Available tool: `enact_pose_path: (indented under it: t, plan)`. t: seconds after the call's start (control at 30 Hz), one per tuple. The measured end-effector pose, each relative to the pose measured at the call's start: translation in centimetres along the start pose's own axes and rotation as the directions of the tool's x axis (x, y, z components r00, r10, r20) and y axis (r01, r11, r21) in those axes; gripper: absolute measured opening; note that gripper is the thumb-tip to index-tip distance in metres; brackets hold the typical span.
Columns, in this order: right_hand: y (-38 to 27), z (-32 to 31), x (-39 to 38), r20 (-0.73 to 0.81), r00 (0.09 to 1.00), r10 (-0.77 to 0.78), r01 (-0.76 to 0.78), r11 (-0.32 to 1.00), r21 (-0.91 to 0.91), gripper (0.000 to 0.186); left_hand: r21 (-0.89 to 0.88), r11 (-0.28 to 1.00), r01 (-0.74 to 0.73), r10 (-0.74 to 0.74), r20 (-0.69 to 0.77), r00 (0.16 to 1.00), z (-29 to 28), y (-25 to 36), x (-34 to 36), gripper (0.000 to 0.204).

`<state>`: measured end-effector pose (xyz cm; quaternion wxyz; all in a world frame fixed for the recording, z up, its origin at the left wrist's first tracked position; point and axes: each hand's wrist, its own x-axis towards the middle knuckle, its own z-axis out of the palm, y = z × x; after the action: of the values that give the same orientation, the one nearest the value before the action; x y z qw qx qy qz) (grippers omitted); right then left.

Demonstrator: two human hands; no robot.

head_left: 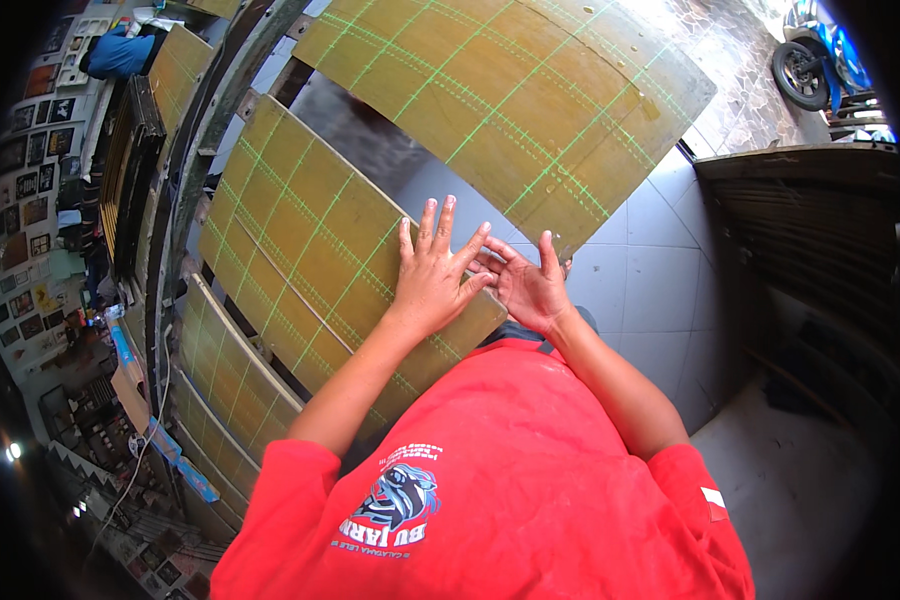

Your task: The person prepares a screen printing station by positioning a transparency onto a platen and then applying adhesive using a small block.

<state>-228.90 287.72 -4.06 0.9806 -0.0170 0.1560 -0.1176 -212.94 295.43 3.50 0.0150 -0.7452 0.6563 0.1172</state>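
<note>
So the left hand point(432, 272) is spread wide and pressed flat, palm down, on the near corner of a yellowish-green panel point(310, 250) with green grid lines, which leans across a dark metal frame point(185, 190) right in front of the person. The right hand point(526, 288) is open too (palm turned up, fingers loose), touching the left fingertips just off the panel's edge, holding nothing; a second gridded panel point(510, 100) sits further out, over the pale tiled floor point(650, 290).
</note>
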Motion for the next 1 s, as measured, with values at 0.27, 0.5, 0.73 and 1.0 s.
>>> enact_pose_path:
  t: [0.27, 0.5, 0.73, 1.0]
  plan:
    - [-0.9, 0.2, -0.6, 0.012, 0.999, 0.04, -0.04, 0.999, -0.034, 0.096, 0.08, 0.996, 0.038, -0.042, 0.05, 0.998, -0.8, -1.2, -3.1, 0.07]
    - [-0.5, 0.4, -0.2, 0.021, 0.999, 0.04, -0.041, 0.999, 0.03, 0.101, 0.03, 0.995, 0.091, -0.091, 0.004, 0.996, -0.3, -0.5, -3.1, 0.075]
    - [-0.4, -0.2, 0.1, 0.023, 0.999, 0.025, -0.025, 0.999, -0.028, 0.106, -0.03, 0.992, 0.124, -0.125, -0.019, 0.992, 0.1, -0.2, -3.4, 0.077]
    - [0.5, 0.0, 0.1, -0.009, 0.999, 0.04, -0.041, 0.993, -0.114, 0.107, -0.046, 0.991, 0.124, -0.125, -0.026, 0.992, 0.2, -0.3, -3.3, 0.076]
